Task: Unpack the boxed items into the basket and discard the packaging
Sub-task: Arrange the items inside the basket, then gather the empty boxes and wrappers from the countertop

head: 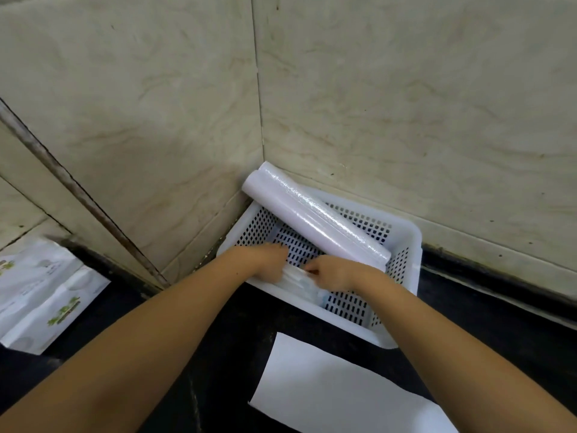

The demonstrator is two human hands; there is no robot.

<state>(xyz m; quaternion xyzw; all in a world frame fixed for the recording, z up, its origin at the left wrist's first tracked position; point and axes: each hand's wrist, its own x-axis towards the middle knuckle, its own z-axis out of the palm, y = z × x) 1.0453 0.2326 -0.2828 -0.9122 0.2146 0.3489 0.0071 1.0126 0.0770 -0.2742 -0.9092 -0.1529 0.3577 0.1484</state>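
Note:
A white perforated plastic basket (402,242) stands in the corner of a black counter against tiled walls. Two long white rolls wrapped in clear film (315,218) lie slanted across it, their far ends sticking out over the back corner. My left hand (265,260) and my right hand (335,271) reach over the basket's near rim. Between them they grip a small white and pale blue packet (301,284) that rests low inside the basket by its front wall. Most of the packet is hidden by my fingers.
An opened white carton with green print (46,295) lies flat on the counter at the far left. A white sheet of card (337,392) lies on the black counter (218,339) near me, right of centre. Beige tiled walls close off the back and left.

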